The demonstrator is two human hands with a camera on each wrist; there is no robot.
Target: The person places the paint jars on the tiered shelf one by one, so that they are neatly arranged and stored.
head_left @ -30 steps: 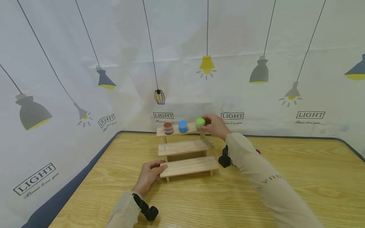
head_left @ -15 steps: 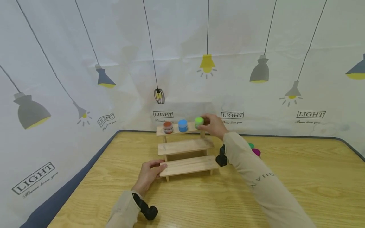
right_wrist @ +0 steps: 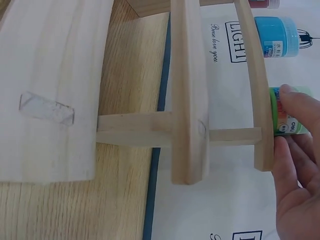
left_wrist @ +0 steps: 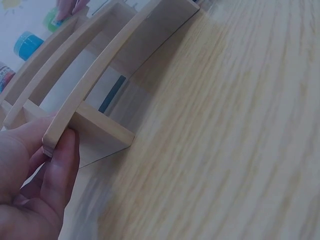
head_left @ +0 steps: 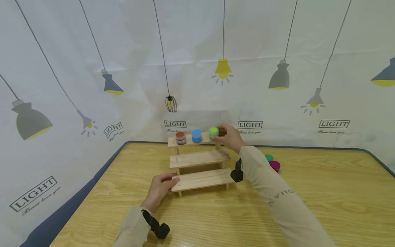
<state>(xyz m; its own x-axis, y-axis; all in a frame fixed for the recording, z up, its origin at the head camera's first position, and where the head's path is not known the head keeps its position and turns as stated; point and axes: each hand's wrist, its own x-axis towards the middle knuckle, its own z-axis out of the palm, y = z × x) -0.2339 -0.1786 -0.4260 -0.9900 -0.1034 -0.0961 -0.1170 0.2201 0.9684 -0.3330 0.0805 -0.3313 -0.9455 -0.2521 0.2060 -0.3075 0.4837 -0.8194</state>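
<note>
Head view: pinching the lime-green paint jar [head_left: 213,131] in the right hand [head_left: 230,138], at the right end of the top shelf [head_left: 189,141] of the three-tier wooden rack [head_left: 200,159]. Gripping the left end of the bottom shelf [head_left: 203,180] with the left hand [head_left: 159,190], thumb above, fingers beneath. Shifted slightly leftward within the last second, nearer the blue jar [head_left: 196,136] and the red-brown jar [head_left: 180,138]; judged close to an evenly spaced row. Drew the right sleeve [head_left: 271,192] leftward too, uncovering a green-capped jar [head_left: 269,157] and more of a magenta-capped jar [head_left: 274,166] toward the tabletop's [head_left: 324,185] far edge. Partly covered by the thumb in the right wrist view: the lime-green label. Seemingly touching the shelf there, but impossible to tell how firmly set. Cut off in both wrist views: the red-brown jar.
</note>
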